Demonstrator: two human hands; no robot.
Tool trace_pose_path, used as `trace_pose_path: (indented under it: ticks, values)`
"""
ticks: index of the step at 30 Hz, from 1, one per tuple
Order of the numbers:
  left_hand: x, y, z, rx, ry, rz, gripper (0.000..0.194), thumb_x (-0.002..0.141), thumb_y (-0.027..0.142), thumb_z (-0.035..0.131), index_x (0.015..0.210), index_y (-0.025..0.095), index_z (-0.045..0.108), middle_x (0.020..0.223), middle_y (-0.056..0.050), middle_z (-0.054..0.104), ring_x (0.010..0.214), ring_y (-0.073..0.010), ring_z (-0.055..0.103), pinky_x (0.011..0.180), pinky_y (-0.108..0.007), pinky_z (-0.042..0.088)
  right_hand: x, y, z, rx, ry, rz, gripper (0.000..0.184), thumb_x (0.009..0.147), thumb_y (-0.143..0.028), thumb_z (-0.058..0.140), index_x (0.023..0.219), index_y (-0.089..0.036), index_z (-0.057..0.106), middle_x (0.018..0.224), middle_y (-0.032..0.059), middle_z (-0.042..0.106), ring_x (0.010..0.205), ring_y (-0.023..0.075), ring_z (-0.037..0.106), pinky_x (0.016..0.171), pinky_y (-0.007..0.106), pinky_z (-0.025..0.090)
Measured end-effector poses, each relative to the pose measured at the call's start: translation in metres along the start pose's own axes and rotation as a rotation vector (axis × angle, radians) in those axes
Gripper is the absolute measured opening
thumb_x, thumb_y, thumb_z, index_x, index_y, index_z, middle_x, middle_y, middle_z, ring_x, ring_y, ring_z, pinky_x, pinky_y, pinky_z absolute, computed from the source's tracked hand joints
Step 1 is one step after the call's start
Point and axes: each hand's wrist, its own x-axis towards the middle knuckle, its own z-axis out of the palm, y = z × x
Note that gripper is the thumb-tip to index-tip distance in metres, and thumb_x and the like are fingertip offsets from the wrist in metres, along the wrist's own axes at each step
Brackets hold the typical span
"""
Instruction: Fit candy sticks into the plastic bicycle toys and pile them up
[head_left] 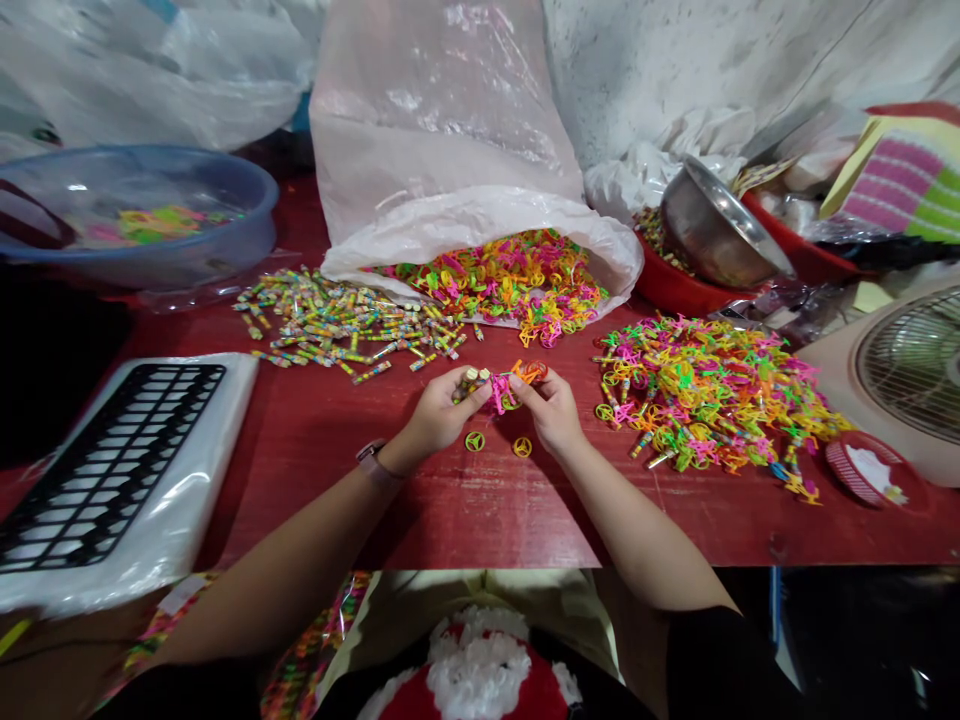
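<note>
Two pinches, both closed: left hand (433, 418) on a striped tube (469, 385), right hand (549, 410) on an orange plastic piece (529, 373), just above a red table (442, 525); firm fingertip control advised.

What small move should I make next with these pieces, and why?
Probably bring the striped wrapped roll in your left hand against the bright pink plastic piece by your right hand, since they sit almost touching.
</note>
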Motion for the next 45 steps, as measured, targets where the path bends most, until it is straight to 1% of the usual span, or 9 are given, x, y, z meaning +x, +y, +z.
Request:
trace_pose_path:
  ticks: [6,10,15,21,25,27,34,40,45]
  values:
    - [0.0,-0.004,-0.001,-0.176,-0.187,-0.151,0.044,0.079,0.051,0.083,0.076,0.017,0.056,0.056,0.007,0.043,0.049,-0.0061,0.033,0.049,-0.024,0.027,-0.003,-0.01,0.001,-0.077,0.013,-0.074,0.04,0.075,-0.055,0.085,0.086,-0.022,0.065,0.082,0.0013,0.068,0.076,0.0171,0.061,0.076,0.032,0.052]
    - [0.0,-0.003,0.001,-0.112,-0.084,-0.099,0.045,0.073,0.049,0.088,0.078,0.016,0.059,0.066,0.003,0.054,0.057,-0.0077,0.042,0.054,-0.023,0.033,-0.002,-0.01,0.0,-0.079,0.028,-0.054,0.04,0.073,-0.054,0.086,0.082,-0.022,0.065,0.078,0.0009,0.067,0.073,0.0166,0.059,0.072,0.031,0.051]
    - [0.0,-0.001,0.0,-0.287,-0.24,-0.233,0.044,0.078,0.049,0.083,0.072,0.017,0.053,0.053,0.008,0.039,0.045,-0.0049,0.028,0.048,-0.025,0.022,0.0,-0.011,0.0,-0.05,-0.043,-0.04,0.036,0.074,-0.051,0.085,0.082,-0.021,0.068,0.081,0.0014,0.068,0.076,0.0163,0.059,0.076,0.03,0.051]
    - [-0.001,-0.004,0.003,-0.231,-0.072,-0.118,0.044,0.072,0.046,0.089,0.077,0.015,0.057,0.061,0.005,0.05,0.052,-0.0059,0.039,0.051,-0.022,0.029,0.002,0.001,0.001,0.072,0.021,0.045,0.038,0.073,-0.047,0.086,0.072,-0.021,0.059,0.062,-0.0055,0.053,0.057,0.0106,0.044,0.061,0.026,0.043]
    - [-0.001,0.002,-0.001,-0.361,-0.238,-0.286,0.042,0.077,0.045,0.085,0.072,0.015,0.056,0.054,0.007,0.043,0.045,-0.0041,0.031,0.048,-0.022,0.025,0.0,-0.006,0.001,0.027,-0.082,-0.034,0.035,0.074,-0.047,0.086,0.082,-0.021,0.064,0.077,-0.0021,0.062,0.07,0.0129,0.054,0.07,0.026,0.046]
    - [-0.002,0.005,-0.003,-0.39,-0.27,-0.334,0.042,0.079,0.044,0.083,0.071,0.015,0.055,0.053,0.007,0.042,0.043,-0.0036,0.029,0.047,-0.022,0.024,-0.002,-0.009,0.002,0.014,-0.088,-0.075,0.033,0.075,-0.044,0.086,0.083,-0.021,0.065,0.079,-0.0019,0.062,0.072,0.0129,0.054,0.07,0.026,0.046]
    - [-0.004,0.002,0.001,-0.255,-0.184,-0.17,0.039,0.08,0.044,0.084,0.079,0.015,0.058,0.058,0.006,0.046,0.051,-0.0063,0.038,0.052,-0.023,0.031,0.001,-0.001,0.0,0.113,-0.058,0.043,0.031,0.076,-0.038,0.082,0.071,-0.02,0.058,0.061,-0.0066,0.047,0.056,0.0098,0.039,0.056,0.024,0.033]
    - [0.002,-0.008,-0.001,-0.195,-0.13,-0.195,0.046,0.08,0.055,0.08,0.082,0.017,0.055,0.063,0.006,0.048,0.047,-0.0044,0.034,0.046,-0.022,0.025,0.0,-0.013,-0.009,-0.208,-0.121,-0.13,0.033,0.079,-0.049,0.08,0.078,-0.021,0.064,0.073,-0.0017,0.061,0.067,0.014,0.053,0.066,0.028,0.043]
    - [-0.001,-0.009,-0.002,-0.064,-0.115,-0.039,0.044,0.086,0.058,0.074,0.091,0.017,0.059,0.076,0.003,0.054,0.062,-0.009,0.047,0.059,-0.023,0.041,-0.002,-0.022,-0.012,-0.346,-0.225,-0.269,0.026,0.084,-0.045,0.078,0.083,-0.021,0.069,0.084,0.0029,0.068,0.077,0.0174,0.061,0.075,0.032,0.048]
